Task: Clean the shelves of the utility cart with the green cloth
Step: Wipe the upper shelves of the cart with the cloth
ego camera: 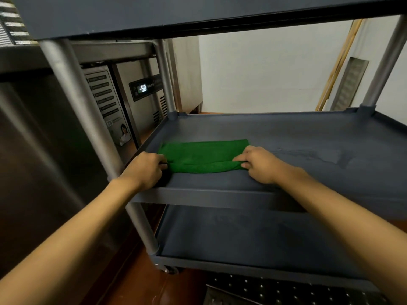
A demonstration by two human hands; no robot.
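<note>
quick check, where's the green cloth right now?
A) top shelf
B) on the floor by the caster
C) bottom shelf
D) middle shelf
D: the green cloth lies flat on the middle shelf, near its left front corner, with the left hand and right hand each pinching an end of its near edge; the bottom shelf holds no cloth.

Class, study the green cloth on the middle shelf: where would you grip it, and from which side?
Grip the cloth at both ends of its near folded edge, from the open front of the shelf. It lies flat as a long strip, and that rolled edge is thick enough to pinch; the left hand and right hand pinch there.
</note>
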